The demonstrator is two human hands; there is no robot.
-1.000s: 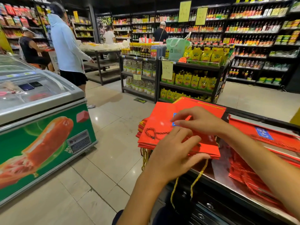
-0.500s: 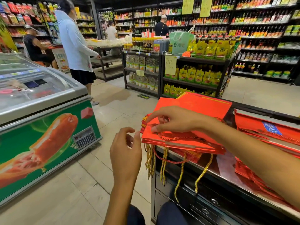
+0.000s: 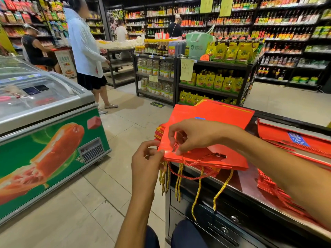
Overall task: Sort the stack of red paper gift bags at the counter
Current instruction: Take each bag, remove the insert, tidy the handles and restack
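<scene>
Centre-frame bench (image 3: 250, 190) carried my gift bags (image 3: 211, 122); right hand (image 3: 195, 135) pinched a cord handle (image 3: 176, 146), left hand (image 3: 145, 161) fingers pinched the top bag's corner.

My left hand (image 3: 146, 161) and right hand (image 3: 195, 136) bare: no gloves, rings, watch. Forearms unsleeved. Dark navy trousers on my knees (image 3: 188, 235), below steel-topped counter (image 3: 250, 187).

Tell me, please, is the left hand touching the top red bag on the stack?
Touching. The head view shows the left hand with its fingertips pinched on the near corner of the top red bag, while the right hand pinches its cord handle.
</scene>
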